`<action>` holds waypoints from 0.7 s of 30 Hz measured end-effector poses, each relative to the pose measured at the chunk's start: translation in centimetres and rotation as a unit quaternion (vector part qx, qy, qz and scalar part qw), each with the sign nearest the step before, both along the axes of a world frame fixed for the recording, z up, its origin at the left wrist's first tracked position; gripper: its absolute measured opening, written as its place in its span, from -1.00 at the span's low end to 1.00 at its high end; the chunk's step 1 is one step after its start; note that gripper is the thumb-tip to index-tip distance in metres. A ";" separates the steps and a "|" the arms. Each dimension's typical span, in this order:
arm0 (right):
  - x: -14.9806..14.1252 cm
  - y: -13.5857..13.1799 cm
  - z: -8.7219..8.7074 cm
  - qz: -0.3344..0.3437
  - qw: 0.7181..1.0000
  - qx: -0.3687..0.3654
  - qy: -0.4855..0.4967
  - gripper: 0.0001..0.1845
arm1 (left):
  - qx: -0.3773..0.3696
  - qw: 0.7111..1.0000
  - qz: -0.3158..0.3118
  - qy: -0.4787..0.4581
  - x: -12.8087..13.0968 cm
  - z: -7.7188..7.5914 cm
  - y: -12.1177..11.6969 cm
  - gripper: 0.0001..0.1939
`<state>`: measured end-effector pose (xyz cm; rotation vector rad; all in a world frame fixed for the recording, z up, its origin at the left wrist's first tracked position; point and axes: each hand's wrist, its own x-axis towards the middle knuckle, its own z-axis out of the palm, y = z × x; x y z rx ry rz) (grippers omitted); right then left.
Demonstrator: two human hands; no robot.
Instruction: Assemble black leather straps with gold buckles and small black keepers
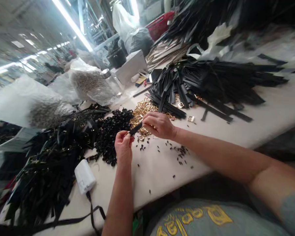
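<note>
My left hand (123, 144) and my right hand (158, 124) are both pinched on one short black strap (135, 128), held just above the white table (272, 111). The left fingers grip its lower end, the right fingers its upper end. Behind the strap lies a heap of gold metal buckles (140, 111). To the left of it sits a mound of small black loops (111, 131). A big spread of loose black straps (211, 85) lies beyond my right hand.
Finished straps with gold fittings pile up at the left (51, 164). A white charger block (84, 176) with a black cable lies near the front edge. Clear bags of small parts (90, 85) and a bottle (111, 82) stand behind. Tiny black bits (179, 152) scatter the table.
</note>
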<state>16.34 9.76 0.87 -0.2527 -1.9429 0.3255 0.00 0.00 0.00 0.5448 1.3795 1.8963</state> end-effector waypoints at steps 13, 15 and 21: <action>-1.3 -1.0 -1.7 -0.014 0.987 -0.083 -0.137 -0.64 | 0.010 0.992 -0.011 -0.123 -0.2 -0.2 -0.1 -0.64; -1.9 -1.1 -2.6 0.020 0.975 -0.130 -0.181 -0.66 | 0.000 0.992 -0.046 -0.121 0.4 -0.3 -0.1 -0.62; -2.7 -1.5 -3.5 0.060 0.942 -0.256 -0.207 -0.74 | -0.020 0.990 -0.102 -0.092 1.5 -1.2 0.1 -0.56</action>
